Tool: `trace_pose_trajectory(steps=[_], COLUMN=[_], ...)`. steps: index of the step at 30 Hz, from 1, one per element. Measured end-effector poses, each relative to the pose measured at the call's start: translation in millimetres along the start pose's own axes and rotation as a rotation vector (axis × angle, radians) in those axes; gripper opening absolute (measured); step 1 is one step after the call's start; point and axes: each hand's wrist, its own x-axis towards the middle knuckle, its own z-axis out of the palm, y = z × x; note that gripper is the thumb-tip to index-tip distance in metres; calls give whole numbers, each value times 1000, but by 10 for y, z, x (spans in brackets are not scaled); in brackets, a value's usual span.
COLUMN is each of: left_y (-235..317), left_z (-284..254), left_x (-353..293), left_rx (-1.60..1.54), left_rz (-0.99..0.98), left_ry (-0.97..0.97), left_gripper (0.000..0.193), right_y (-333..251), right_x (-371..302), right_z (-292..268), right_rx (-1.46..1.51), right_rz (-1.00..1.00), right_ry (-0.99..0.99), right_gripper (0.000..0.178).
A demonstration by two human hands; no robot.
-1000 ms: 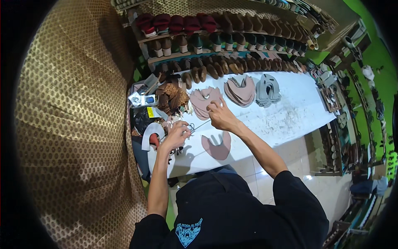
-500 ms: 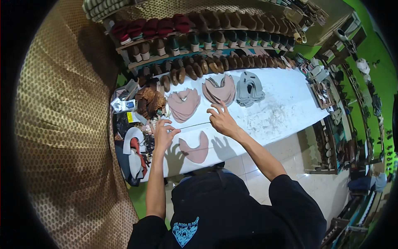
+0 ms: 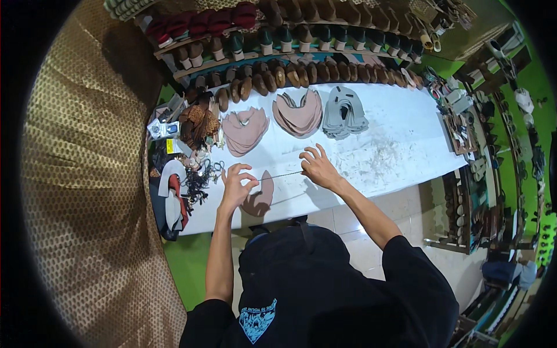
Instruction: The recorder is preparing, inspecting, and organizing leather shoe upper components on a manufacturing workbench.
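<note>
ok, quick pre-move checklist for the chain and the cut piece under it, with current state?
1. Left hand pinching its end of the thin chain: ok.
2. Right hand pinching the other end: ok, fingertips meet at the chain.
3. Chain pulled straight between the hands: ok, no visible sag.
4. Chain over the pink cut piece: ok, it crosses the piece's top; touching or above, cannot tell.
5. Pink cut piece flat on the white table: ok.
6. Chain free of the dark tangle of hardware beside the left hand: cannot tell.
</note>
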Motion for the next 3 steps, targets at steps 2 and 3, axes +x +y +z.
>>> trace_pose_trajectory(steps=[2,3], left_y=[35,57], left_z=[83,119], left_x=[-8,12], left_rx=[96,111], left_rz=[20,30], left_ry=[-15,-46], left_gripper=[11,12], right_y=[60,102], right_x=[-152,-209], right_z=[110,173], right_rx=[-17,-35], right_rz=[22,38], right_ry=[-96,-158], right_gripper=[28,27])
